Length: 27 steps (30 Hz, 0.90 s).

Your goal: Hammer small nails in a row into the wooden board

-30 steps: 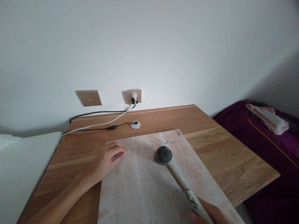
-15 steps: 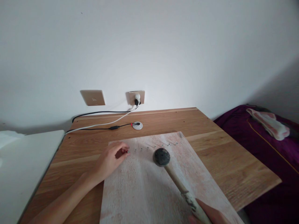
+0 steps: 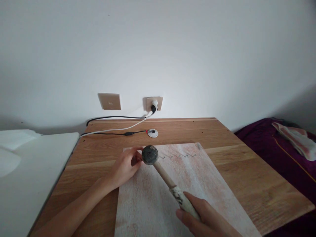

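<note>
Right hand (image 3: pixel 202 215) is wrapped around the lower end of the hammer (image 3: pixel 163 172) handle, low in the view, and the dark round head sits over the far left corner of the board (image 3: pixel 197 184) — right up against the left hand's fingertips. Left hand (image 3: pixel 125 166) rests at that same corner, fingers pinched narrow beside the hammer head; there may be a small nail between them, but the head covers the spot and I can't make it out. Along the board's far edge runs a row of nails (image 3: pixel 180 154), tiny and hard to count, with what looks like a thin zigzag line between some of them. The pale, worn board lies flat on the desk (image 3: pixel 247 154), angled a little, its near end running out of the bottom of the view. Behind it, a white grommet (image 3: pixel 153 133) in the desktop with a black cable (image 3: pixel 111 117) and a white cable (image 3: pixel 118 129) — both leading toward the wall socket (image 3: pixel 154 103). A white surface (image 3: pixel 34 171) sits to the left, a purple bed (image 3: pixel 278 148) to the right.
</note>
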Each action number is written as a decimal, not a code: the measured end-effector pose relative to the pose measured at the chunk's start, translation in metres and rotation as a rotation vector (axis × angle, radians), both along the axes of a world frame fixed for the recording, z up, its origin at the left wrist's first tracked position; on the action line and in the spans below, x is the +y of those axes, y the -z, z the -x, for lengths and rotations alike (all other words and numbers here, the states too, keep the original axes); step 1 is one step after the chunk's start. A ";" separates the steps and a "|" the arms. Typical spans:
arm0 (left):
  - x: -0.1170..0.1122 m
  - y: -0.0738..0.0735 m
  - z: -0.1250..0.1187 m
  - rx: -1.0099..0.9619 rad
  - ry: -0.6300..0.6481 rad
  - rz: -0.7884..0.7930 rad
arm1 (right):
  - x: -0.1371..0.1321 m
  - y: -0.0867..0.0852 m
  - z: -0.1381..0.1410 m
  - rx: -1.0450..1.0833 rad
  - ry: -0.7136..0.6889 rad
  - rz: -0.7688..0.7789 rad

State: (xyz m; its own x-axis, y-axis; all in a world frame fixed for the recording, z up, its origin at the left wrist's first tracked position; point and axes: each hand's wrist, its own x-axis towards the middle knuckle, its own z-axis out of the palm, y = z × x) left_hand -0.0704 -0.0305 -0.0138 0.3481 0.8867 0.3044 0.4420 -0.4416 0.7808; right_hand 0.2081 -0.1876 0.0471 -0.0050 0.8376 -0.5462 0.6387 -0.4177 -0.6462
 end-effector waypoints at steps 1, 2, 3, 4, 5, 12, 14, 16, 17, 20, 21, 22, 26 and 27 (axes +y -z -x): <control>0.000 0.000 0.000 0.002 0.001 0.007 | 0.002 0.002 -0.001 -0.009 -0.052 0.000; 0.000 0.001 0.001 0.003 0.008 0.015 | 0.004 0.004 -0.002 -0.012 -0.091 -0.006; 0.000 0.001 0.001 0.003 0.012 0.019 | 0.005 0.005 -0.002 -0.009 -0.106 -0.015; 0.000 0.002 0.001 0.004 0.013 0.017 | 0.006 0.006 -0.002 0.001 -0.097 -0.023; 0.000 0.003 0.001 0.007 0.011 0.011 | 0.005 0.007 -0.002 0.013 -0.071 -0.030; -0.001 0.003 0.001 0.019 0.015 0.022 | 0.004 0.008 -0.002 0.050 -0.064 -0.021; -0.001 0.001 0.001 0.033 0.010 0.020 | 0.005 0.006 -0.002 0.063 -0.075 -0.041; -0.001 0.000 0.000 0.028 0.017 0.011 | 0.005 0.005 -0.002 0.056 -0.063 -0.046; -0.001 -0.001 0.000 0.021 0.023 0.005 | 0.005 0.005 -0.001 0.056 -0.057 -0.043; -0.001 0.001 0.000 -0.010 0.020 -0.006 | 0.004 0.007 0.000 0.067 -0.027 -0.055; -0.001 0.002 0.000 -0.020 0.014 -0.004 | 0.004 0.008 0.001 0.067 -0.018 -0.060; -0.001 0.003 0.000 -0.028 0.009 0.001 | 0.004 0.009 0.001 0.067 -0.017 -0.058; -0.001 0.007 0.000 -0.040 0.009 0.015 | 0.004 0.009 0.003 0.077 -0.032 -0.025; -0.001 0.007 0.000 -0.045 0.007 0.012 | 0.003 0.008 0.003 0.075 -0.024 -0.027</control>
